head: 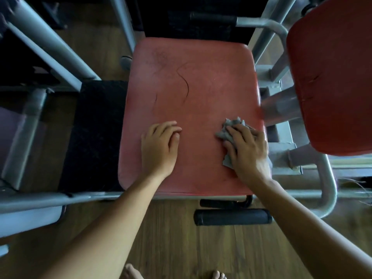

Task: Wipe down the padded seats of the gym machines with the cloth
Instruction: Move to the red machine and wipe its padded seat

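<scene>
A worn red padded seat (pixel 191 87) with dark cracks in its cover fills the middle of the view. My left hand (pixel 159 146) rests on its near left part, fingers loosely bent, holding nothing. On the near right part lies a crumpled grey cloth (pixel 229 128), and my right hand (pixel 247 150) presses down on it with spread fingers. Most of the cloth is hidden under that hand, with its edges showing by the fingertips and by the thumb.
A second red pad (pixel 332 77) hangs at the right on a grey metal frame (pixel 281 158). Grey frame tubes (pixel 50 51) run at the left. A black foam roller (pixel 231 217) sits below the seat's near edge. Wooden floor (pixel 181 248) lies underneath, with bare toes at the bottom.
</scene>
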Demonstrator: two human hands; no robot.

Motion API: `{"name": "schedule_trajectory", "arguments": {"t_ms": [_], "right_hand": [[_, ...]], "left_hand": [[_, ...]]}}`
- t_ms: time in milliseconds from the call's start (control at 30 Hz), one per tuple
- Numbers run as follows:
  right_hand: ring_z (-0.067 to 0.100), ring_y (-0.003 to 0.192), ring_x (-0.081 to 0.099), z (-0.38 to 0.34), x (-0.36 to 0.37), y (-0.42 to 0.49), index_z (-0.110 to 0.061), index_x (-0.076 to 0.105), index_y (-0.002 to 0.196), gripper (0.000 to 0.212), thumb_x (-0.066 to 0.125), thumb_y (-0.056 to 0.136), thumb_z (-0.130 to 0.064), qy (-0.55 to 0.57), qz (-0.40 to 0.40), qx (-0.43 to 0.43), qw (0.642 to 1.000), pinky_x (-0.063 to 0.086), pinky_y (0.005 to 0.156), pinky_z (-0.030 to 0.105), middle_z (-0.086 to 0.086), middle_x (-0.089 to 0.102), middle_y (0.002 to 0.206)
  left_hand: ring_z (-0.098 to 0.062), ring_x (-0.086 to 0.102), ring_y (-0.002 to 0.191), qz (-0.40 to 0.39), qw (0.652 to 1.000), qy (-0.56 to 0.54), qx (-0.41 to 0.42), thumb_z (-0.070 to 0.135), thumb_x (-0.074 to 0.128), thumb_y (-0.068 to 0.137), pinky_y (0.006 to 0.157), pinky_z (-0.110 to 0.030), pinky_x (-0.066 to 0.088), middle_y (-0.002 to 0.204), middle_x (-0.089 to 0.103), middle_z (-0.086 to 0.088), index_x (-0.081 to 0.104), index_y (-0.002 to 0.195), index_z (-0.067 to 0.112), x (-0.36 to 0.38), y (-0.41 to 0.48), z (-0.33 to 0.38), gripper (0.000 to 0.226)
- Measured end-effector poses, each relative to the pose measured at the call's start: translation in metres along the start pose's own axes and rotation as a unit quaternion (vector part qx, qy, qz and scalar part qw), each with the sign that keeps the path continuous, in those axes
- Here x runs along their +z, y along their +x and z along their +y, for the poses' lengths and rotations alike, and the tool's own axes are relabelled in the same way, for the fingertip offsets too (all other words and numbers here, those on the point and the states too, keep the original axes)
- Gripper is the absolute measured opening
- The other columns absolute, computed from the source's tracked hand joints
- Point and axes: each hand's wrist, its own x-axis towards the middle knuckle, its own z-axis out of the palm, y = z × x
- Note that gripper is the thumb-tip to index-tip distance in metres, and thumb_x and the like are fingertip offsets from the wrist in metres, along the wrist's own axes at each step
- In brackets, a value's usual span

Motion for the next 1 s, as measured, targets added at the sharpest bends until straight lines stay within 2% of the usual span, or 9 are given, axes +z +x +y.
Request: {"name": "schedule_trajectory", "arguments": {"t_ms": [133, 200, 333, 467, 567, 633, 767, 933, 1000], "right_hand": [[0.04, 0.105, 0.052, -0.001, 0.013, 0.022, -0.021, 0.062, 0.133, 0.041, 0.047, 0.101, -0.041, -0.05, 0.024, 0.005, 0.998, 0.044, 0.094, 0.05, 0.0, 0.058, 0.138], [0.042, 0.102, 0.052, -0.016, 0.021, 0.041, -0.018, 0.063, 0.131, 0.037, 0.049, 0.101, -0.036, -0.06, 0.053, 0.058, 0.995, 0.043, 0.088, 0.05, 0.005, 0.059, 0.137], [0.043, 0.107, 0.05, -0.058, 0.041, 0.088, -0.02, 0.061, 0.132, 0.038, 0.044, 0.103, -0.037, -0.052, 0.059, 0.144, 0.986, 0.042, 0.086, 0.051, 0.006, 0.054, 0.142], [0.039, 0.1, 0.055, -0.102, 0.06, 0.104, -0.023, 0.068, 0.123, 0.032, 0.053, 0.097, -0.034, 0.017, 0.094, -0.068, 0.993, 0.047, 0.083, 0.048, -0.002, 0.065, 0.129], [0.034, 0.099, 0.056, -0.102, 0.064, 0.129, -0.024, 0.07, 0.122, 0.028, 0.056, 0.1, -0.034, 0.064, 0.066, -0.284, 0.954, 0.049, 0.085, 0.046, -0.007, 0.066, 0.127], [0.035, 0.098, 0.057, -0.102, 0.069, 0.162, -0.027, 0.069, 0.123, 0.028, 0.055, 0.099, -0.035, 0.044, 0.056, -0.289, 0.955, 0.05, 0.082, 0.048, -0.009, 0.065, 0.129], [0.036, 0.108, 0.051, -0.133, 0.073, 0.189, -0.029, 0.068, 0.125, 0.034, 0.047, 0.098, -0.038, 0.037, 0.044, -0.094, 0.994, 0.046, 0.086, 0.052, -0.011, 0.06, 0.134], [0.034, 0.106, 0.056, -0.11, 0.063, 0.15, -0.033, 0.065, 0.127, 0.033, 0.047, 0.101, -0.041, 0.05, -0.035, -0.398, 0.915, 0.048, 0.082, 0.046, -0.01, 0.06, 0.136], [0.032, 0.106, 0.056, -0.114, 0.064, 0.17, -0.035, 0.064, 0.128, 0.035, 0.043, 0.102, -0.044, 0.032, -0.04, -0.378, 0.925, 0.049, 0.082, 0.048, -0.012, 0.059, 0.138]], "left_hand": [[-0.02, 0.051, 0.118, 0.027, 1.0, 0.005, -0.002, 0.026, 0.047, 0.1, 0.096, -0.034, 0.037, 0.127, 0.062, 0.005, 0.067, 0.114, 0.021, -0.028, 0.019, -0.033, 0.025], [-0.025, 0.047, 0.122, 0.073, 0.994, 0.031, -0.079, 0.025, 0.048, 0.1, 0.099, -0.041, 0.037, 0.133, 0.059, 0.002, 0.064, 0.12, 0.019, -0.03, 0.023, -0.048, 0.026], [-0.026, 0.046, 0.127, 0.111, 0.991, -0.018, -0.079, 0.016, 0.044, 0.104, 0.11, -0.036, 0.04, 0.134, 0.057, -0.007, 0.061, 0.125, 0.008, -0.014, 0.021, -0.06, 0.028], [-0.024, 0.048, 0.127, 0.152, 0.982, -0.055, -0.095, 0.005, 0.046, 0.103, 0.112, -0.02, 0.033, 0.134, 0.056, -0.011, 0.059, 0.129, 0.004, -0.016, 0.021, -0.061, 0.029], [-0.023, 0.048, 0.128, 0.146, 0.982, -0.067, -0.102, 0.002, 0.046, 0.102, 0.113, -0.016, 0.03, 0.135, 0.056, -0.011, 0.057, 0.131, 0.004, -0.014, 0.023, -0.062, 0.031], [-0.021, 0.048, 0.129, 0.141, 0.982, -0.071, -0.106, 0.001, 0.046, 0.102, 0.113, -0.014, 0.03, 0.135, 0.056, -0.01, 0.057, 0.132, 0.004, -0.015, 0.023, -0.061, 0.032], [-0.018, 0.047, 0.131, 0.132, 0.98, -0.082, -0.121, 0.002, 0.045, 0.102, 0.113, -0.015, 0.031, 0.137, 0.055, -0.008, 0.054, 0.135, 0.005, -0.018, 0.024, -0.058, 0.034], [-0.016, 0.048, 0.131, 0.147, 0.975, -0.104, -0.129, 0.006, 0.041, 0.103, 0.114, -0.019, 0.034, 0.139, 0.054, -0.008, 0.053, 0.136, 0.005, -0.018, 0.023, -0.059, 0.036], [-0.015, 0.048, 0.13, 0.151, 0.972, -0.117, -0.133, 0.01, 0.039, 0.101, 0.112, -0.022, 0.037, 0.138, 0.053, -0.006, 0.056, 0.127, 0.006, -0.017, 0.024, -0.058, 0.032]]}}
